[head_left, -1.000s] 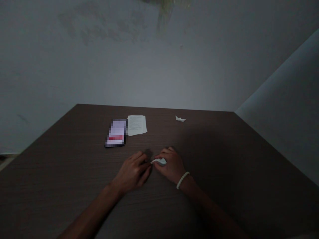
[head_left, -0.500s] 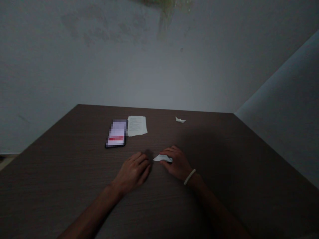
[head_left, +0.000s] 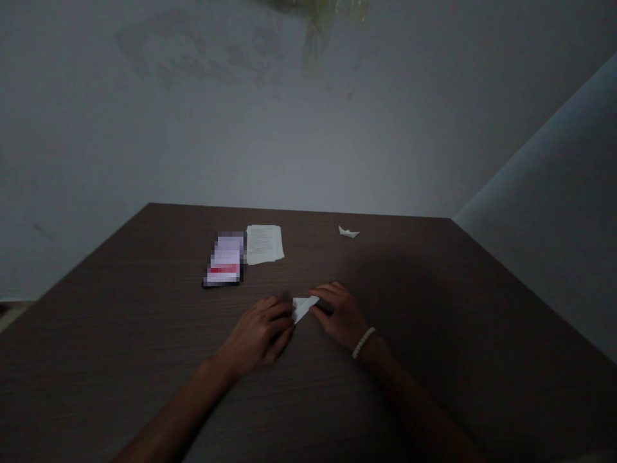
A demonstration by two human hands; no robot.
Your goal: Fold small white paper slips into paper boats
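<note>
A small folded piece of white paper [head_left: 303,308] lies between my hands, low over the table. My left hand [head_left: 264,328] has its fingers closed on the paper's left end, which they partly cover. With thumb and fingertips, my right hand [head_left: 343,315] pinches the upper right corner of the same paper; a white bead bracelet [head_left: 364,343] circles that wrist. Farther back on the right sits a small folded paper boat [head_left: 348,232].
A phone [head_left: 225,258] with a blurred, lit screen lies at the back left of the dark wooden table [head_left: 308,399]. Beside it is a stack of printed paper sheets [head_left: 264,244]. A grey, stained wall [head_left: 299,141] stands behind the table's far edge.
The folded paper has turned and shifted left, from lying in my right hand to spanning both hands. My left fingers have closed on its left end.
</note>
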